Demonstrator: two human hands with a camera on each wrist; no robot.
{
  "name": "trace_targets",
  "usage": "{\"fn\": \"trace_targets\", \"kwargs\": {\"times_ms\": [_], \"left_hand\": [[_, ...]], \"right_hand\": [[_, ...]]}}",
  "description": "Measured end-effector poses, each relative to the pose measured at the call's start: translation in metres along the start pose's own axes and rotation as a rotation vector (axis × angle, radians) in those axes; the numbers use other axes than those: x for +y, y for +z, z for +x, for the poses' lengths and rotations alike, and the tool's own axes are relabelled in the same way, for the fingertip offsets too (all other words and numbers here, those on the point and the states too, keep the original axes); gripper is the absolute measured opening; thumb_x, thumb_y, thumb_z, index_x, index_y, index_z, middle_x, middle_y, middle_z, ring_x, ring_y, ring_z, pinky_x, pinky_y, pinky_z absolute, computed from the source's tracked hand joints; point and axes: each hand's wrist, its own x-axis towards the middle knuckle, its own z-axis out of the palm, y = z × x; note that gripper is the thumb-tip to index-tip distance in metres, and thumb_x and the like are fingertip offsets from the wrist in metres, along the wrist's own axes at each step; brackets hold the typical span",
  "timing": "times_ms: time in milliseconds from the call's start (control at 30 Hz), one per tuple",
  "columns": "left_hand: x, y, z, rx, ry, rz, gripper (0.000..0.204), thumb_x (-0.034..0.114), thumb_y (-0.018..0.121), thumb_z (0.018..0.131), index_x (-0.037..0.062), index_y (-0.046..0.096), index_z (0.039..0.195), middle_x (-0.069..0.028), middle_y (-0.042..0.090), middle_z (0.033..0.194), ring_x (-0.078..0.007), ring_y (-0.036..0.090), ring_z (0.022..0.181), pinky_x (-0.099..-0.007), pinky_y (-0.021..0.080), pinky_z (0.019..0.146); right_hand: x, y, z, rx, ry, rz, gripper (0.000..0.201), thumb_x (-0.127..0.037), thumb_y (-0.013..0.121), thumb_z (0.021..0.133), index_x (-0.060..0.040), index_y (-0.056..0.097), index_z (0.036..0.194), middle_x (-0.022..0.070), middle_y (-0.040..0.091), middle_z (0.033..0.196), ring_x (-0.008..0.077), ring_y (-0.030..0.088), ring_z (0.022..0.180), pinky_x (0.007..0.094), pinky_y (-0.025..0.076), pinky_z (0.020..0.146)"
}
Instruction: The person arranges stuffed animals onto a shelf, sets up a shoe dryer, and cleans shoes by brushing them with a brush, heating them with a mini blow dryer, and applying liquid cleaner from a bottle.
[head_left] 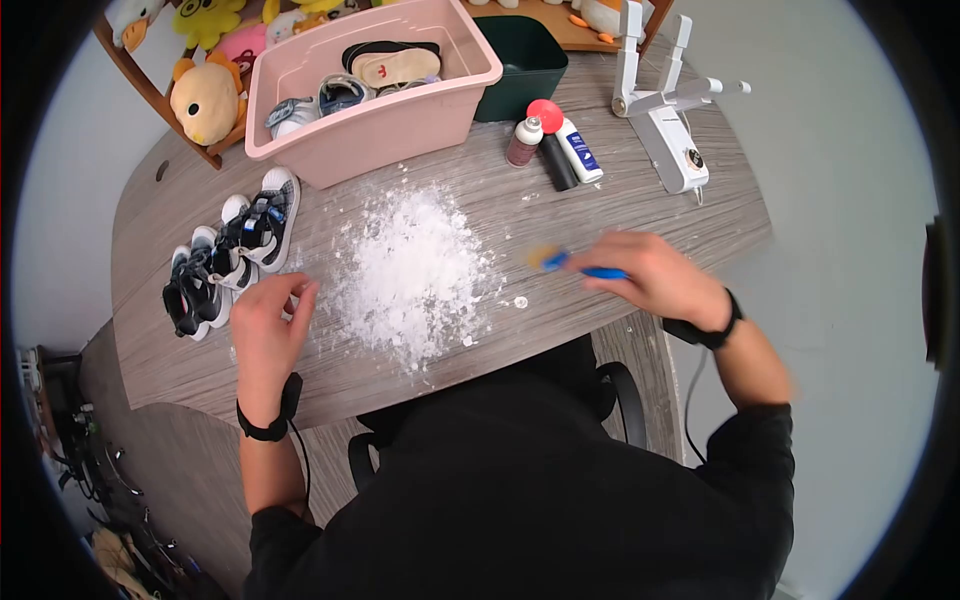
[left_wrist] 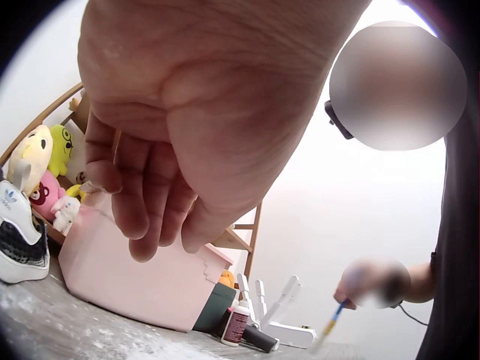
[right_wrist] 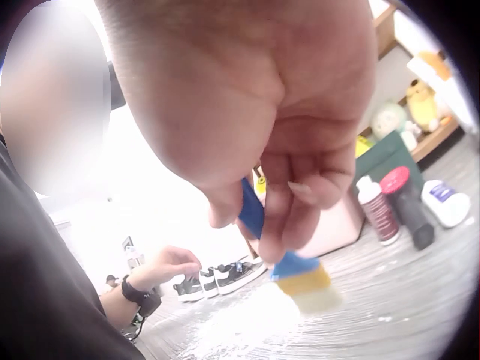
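My right hand (head_left: 655,275) grips a blue-handled brush (right_wrist: 296,266) over the right side of the table, its pale yellowish bristles pointing left toward the powder. Spread across the middle of the table is a wide patch of white powder (head_left: 415,265), with small clumps at its edges. Left of that patch my left hand (head_left: 265,320) hangs with its fingers loosely bent and nothing between them, as the left wrist view shows. Close beyond it stand several black-and-white sneakers (head_left: 268,225) in a row.
A pink bin (head_left: 375,140) with shoes inside stands at the back, beside a dark green bin (head_left: 520,65). A maroon-labelled bottle (head_left: 522,145), a black item with a red top (head_left: 558,165) and a white tube (head_left: 580,150) lie near it. A white folding stand (head_left: 675,150) is at right.
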Motion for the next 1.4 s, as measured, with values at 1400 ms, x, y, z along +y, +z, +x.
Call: {"fn": "trace_targets", "kwargs": {"times_ms": [1400], "left_hand": [[-0.004, -0.057, -0.075, 0.146, -0.25, 0.192, 0.011, 0.009, 0.083, 0.09, 0.0021, 0.075, 0.094, -0.0092, 0.073, 0.081, -0.0231, 0.064, 0.061, -0.0352, 0.05, 0.059]], "right_hand": [[-0.084, 0.143, 0.128, -0.352, -0.373, 0.295, 0.023, -0.026, 0.068, 0.105, -0.0035, 0.069, 0.108, 0.0189, 0.073, 0.095, 0.0411, 0.071, 0.087, 0.0496, 0.057, 0.075]]}}
